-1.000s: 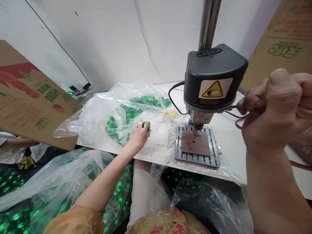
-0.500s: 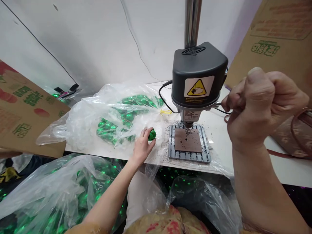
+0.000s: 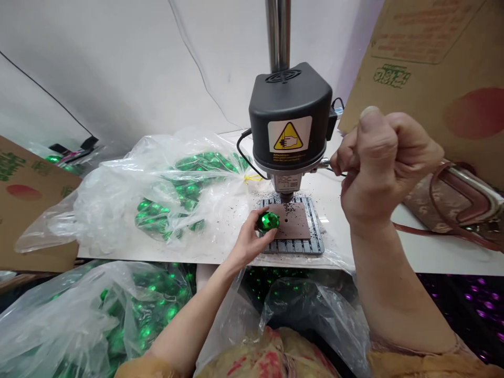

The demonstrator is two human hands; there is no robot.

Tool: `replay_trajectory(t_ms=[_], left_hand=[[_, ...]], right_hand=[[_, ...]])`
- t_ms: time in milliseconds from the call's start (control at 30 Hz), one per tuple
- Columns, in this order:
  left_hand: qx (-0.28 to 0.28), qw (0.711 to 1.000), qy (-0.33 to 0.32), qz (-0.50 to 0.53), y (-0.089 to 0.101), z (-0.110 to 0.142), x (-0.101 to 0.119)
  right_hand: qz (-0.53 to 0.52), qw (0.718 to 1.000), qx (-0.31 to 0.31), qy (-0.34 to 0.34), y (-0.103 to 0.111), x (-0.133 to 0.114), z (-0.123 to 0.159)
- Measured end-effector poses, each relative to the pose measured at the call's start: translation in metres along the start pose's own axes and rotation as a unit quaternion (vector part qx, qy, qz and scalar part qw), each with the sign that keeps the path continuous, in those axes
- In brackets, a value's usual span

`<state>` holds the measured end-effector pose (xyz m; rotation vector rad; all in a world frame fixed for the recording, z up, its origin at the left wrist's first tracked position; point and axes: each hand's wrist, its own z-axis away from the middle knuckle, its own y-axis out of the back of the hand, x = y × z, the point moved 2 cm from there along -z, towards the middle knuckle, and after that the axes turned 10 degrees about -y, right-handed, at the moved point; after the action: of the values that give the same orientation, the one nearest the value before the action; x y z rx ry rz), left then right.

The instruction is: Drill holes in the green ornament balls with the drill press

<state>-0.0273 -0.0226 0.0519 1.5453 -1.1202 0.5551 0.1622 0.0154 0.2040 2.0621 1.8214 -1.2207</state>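
Note:
My left hand (image 3: pixel 249 237) pinches a shiny green faceted ball (image 3: pixel 269 222) between thumb and fingers. The ball is over the left part of a brown square board (image 3: pixel 301 228), which has a small dark hole. That board lies on the slotted metal base (image 3: pixel 317 241) of a black bench drill press (image 3: pixel 289 121). My right hand (image 3: pixel 388 163) is closed in a fist around the drill press's lever (image 3: pixel 324 163); most of the lever is hidden by the fingers. The chuck (image 3: pixel 286 197) hangs above the board, and dark shavings are scattered around it.
A clear plastic bag (image 3: pixel 114 194) of green balls lies left on the white table (image 3: pixel 334 210). Another bag (image 3: pixel 90 299) of green balls sits below the front edge. Cardboard boxes stand left (image 3: pixel 27 210) and right (image 3: pixel 425 68). A patterned chair-like seat (image 3: pixel 427 202) is at right.
My left hand has carried the green ball rightward from beside the bag to over the brown board. My right hand stays on the lever. The camera view has shifted to the right.

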Motion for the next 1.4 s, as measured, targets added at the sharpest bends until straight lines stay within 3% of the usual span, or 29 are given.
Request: replay_trajectory(t_ms=[200, 467, 600, 733, 933, 1067, 1233, 1400], left_hand=[[-0.034, 0.997, 0.039, 0.055, -0.009, -0.031, -0.014], [-0.066, 0.996, -0.033, -0.042, -0.022, -0.041, -0.022], [-0.017, 0.997, -0.035, -0.066, -0.031, -0.041, -0.025], [0.027, 0.999, -0.035, -0.017, -0.042, -0.034, -0.031], [0.018, 0.994, -0.048, 0.098, -0.049, -0.029, -0.043], [0.020, 0.992, -0.051, 0.112, -0.049, -0.030, -0.044], [0.019, 0.991, -0.055, 0.119, -0.049, -0.030, -0.045], [0.016, 0.991, -0.056, 0.123, -0.050, -0.029, -0.047]], right_hand=[[-0.008, 1.000, -0.010, 0.009, 0.004, 0.007, -0.003], [0.027, 1.000, -0.008, -0.006, 0.005, 0.008, 0.001], [0.051, 0.999, -0.003, -0.013, 0.006, 0.011, 0.001], [0.070, 0.997, -0.001, -0.021, 0.007, 0.012, 0.002], [0.021, 1.000, -0.009, -0.002, 0.006, 0.007, 0.002], [0.014, 1.000, -0.015, 0.012, 0.006, 0.006, 0.005], [-0.006, 0.997, 0.000, 0.078, 0.009, 0.011, 0.017], [0.015, 0.996, -0.007, 0.088, 0.018, 0.015, 0.025]])
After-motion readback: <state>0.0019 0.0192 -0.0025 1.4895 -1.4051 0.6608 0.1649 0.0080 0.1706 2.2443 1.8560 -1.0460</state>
